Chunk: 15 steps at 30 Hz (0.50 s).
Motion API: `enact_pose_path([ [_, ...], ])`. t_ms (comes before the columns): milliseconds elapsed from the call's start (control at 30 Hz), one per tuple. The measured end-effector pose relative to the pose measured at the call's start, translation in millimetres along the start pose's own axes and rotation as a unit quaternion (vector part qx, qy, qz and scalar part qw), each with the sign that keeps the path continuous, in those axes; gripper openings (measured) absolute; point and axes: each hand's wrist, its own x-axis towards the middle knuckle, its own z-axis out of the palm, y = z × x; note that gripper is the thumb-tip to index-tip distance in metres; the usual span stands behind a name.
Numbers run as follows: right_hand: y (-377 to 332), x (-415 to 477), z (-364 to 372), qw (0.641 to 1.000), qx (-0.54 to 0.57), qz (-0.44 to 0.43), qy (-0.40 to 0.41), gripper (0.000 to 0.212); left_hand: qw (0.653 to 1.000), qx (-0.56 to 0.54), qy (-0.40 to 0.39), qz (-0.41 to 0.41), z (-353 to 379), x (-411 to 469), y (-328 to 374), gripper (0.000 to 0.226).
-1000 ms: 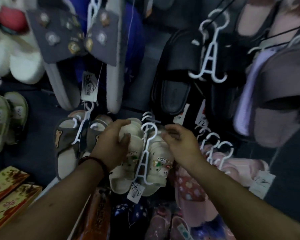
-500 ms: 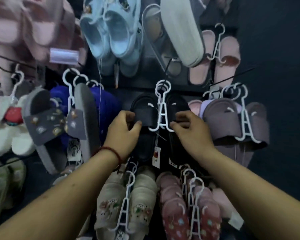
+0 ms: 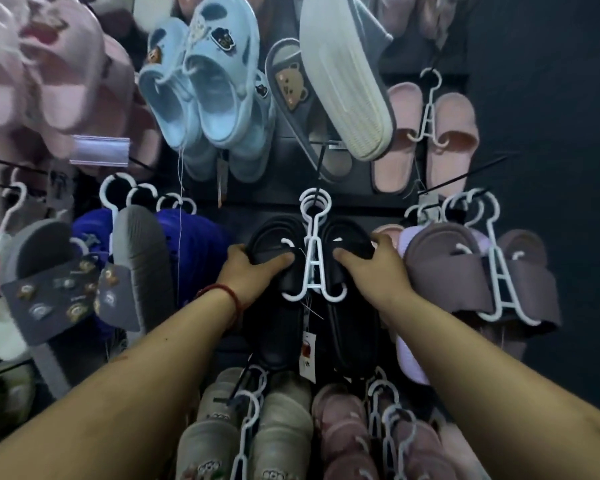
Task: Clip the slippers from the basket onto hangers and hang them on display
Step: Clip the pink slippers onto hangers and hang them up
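Black slippers hung clipped to a white hanger mid-display; the left hand gripped one, the right hand the other. Uneven tugging could have popped a slipper free; neighbouring pairs crowded close.

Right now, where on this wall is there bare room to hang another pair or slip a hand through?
Bare dark wall lies right of the pink slippers and the mauve slippers. A thin bare strip runs between the light blue slippers and the black slippers. Left and below it is crowded with hanging pairs.
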Motion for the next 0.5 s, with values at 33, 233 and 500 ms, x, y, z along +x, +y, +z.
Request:
enact_pose_path([
  [33, 3, -1, 2, 1.000, 0.014, 0.005, -0.001, 0.065, 1.000, 0.001, -0.002, 0.000, 1, 0, -2, 0.110],
  [233, 9, -2, 14, 1.000, 0.023, 0.008, 0.004, 0.106, 0.998, 0.055, 0.004, -0.005, 7, -2, -5, 0.138],
  [500, 4, -8, 18, 1.000, -0.012, 0.011, 0.022, 0.109, 0.999, 0.036, 0.020, 0.006, 9, -6, -8, 0.137],
])
